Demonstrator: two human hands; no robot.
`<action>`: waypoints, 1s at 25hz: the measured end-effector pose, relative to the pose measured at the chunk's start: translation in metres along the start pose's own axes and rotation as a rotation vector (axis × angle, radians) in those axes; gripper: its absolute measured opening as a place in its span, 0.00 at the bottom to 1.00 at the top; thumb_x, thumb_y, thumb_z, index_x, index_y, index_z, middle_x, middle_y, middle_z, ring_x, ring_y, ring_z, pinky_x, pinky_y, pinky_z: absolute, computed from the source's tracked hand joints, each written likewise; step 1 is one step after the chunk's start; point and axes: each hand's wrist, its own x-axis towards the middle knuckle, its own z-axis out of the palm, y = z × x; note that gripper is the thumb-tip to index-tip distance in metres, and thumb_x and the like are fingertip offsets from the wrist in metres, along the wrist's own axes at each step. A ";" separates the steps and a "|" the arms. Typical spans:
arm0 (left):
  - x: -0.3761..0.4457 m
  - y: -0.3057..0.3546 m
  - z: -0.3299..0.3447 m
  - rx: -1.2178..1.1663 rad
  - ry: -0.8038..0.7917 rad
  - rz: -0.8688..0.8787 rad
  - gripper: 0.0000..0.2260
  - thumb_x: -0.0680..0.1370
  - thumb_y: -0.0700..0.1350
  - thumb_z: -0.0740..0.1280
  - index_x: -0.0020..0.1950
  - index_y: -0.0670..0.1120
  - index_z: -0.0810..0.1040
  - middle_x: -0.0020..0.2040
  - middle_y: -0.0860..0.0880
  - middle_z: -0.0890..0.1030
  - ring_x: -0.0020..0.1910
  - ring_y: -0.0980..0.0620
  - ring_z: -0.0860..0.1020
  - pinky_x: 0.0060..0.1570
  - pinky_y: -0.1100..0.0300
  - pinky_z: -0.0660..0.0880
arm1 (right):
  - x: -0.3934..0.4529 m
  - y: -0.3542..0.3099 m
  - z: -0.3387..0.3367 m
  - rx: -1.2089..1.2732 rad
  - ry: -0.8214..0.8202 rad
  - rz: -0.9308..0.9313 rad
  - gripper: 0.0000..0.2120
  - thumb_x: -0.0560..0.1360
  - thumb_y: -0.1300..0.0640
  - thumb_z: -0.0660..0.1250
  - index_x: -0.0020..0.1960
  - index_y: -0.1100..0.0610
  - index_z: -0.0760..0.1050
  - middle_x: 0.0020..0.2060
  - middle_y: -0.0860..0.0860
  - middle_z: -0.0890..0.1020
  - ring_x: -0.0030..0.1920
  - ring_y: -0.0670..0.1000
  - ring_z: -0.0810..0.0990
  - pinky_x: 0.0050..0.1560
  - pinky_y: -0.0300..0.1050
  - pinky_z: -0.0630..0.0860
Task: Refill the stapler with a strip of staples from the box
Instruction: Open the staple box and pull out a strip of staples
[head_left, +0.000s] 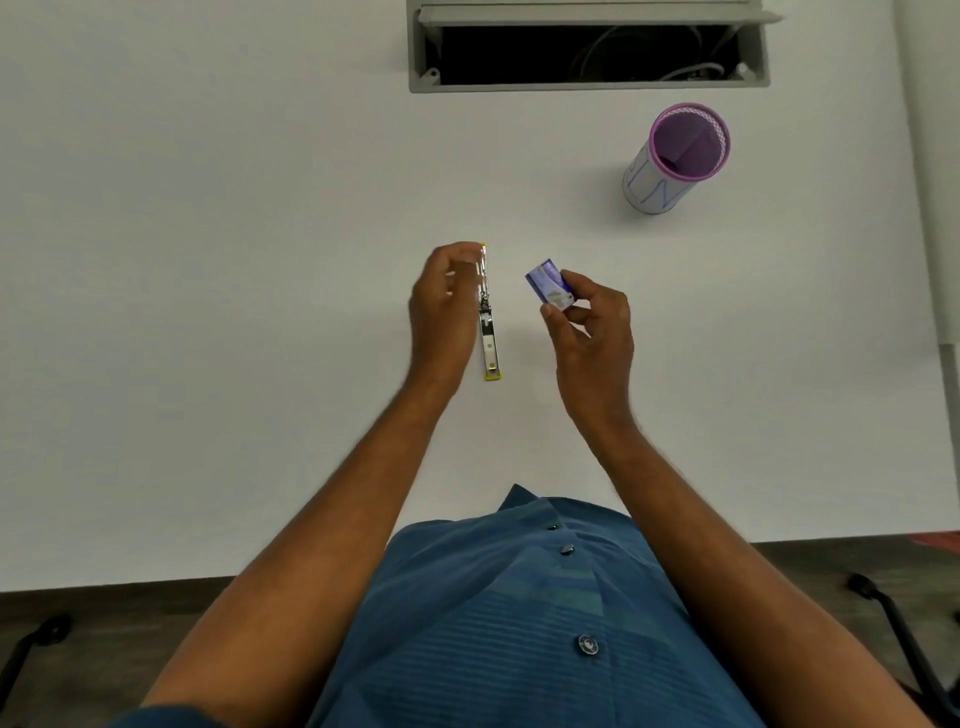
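Observation:
A small yellow stapler (489, 338) lies swung fully flat on the white table, its metal channel facing up, base end toward me. My left hand (441, 306) hovers at its far half, with fingertips pinched at the lifted top arm near the far tip. Whether a strip of staples sits between those fingers is too blurred to tell. My right hand (592, 322) holds a small purple-blue staple box (549, 286) above the table, just right of the stapler, gripped between thumb and fingers.
A purple mesh pen cup (675, 156) with a white paper label stands at the back right. A grey cable hatch (587, 47) is set into the table at the far edge. Chair arms show at the bottom corners.

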 end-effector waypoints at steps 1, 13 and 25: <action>-0.010 0.005 0.006 -0.102 -0.097 -0.060 0.10 0.82 0.48 0.60 0.58 0.50 0.80 0.59 0.51 0.84 0.54 0.52 0.83 0.53 0.58 0.79 | -0.005 -0.010 -0.001 0.020 -0.011 0.004 0.17 0.78 0.61 0.72 0.66 0.55 0.76 0.59 0.50 0.77 0.50 0.38 0.81 0.48 0.28 0.76; -0.046 0.029 0.013 -0.786 -0.386 -0.417 0.20 0.87 0.52 0.51 0.66 0.44 0.76 0.49 0.46 0.83 0.51 0.50 0.81 0.55 0.57 0.81 | -0.026 -0.040 -0.018 0.361 -0.221 0.188 0.19 0.75 0.64 0.73 0.66 0.59 0.79 0.58 0.50 0.86 0.57 0.47 0.84 0.58 0.40 0.80; -0.045 0.033 0.011 -0.690 -0.364 -0.452 0.22 0.87 0.55 0.50 0.55 0.42 0.77 0.41 0.45 0.80 0.43 0.51 0.81 0.52 0.56 0.79 | -0.033 -0.041 -0.011 0.344 -0.152 0.237 0.11 0.76 0.64 0.73 0.58 0.57 0.80 0.53 0.47 0.85 0.55 0.48 0.84 0.59 0.48 0.82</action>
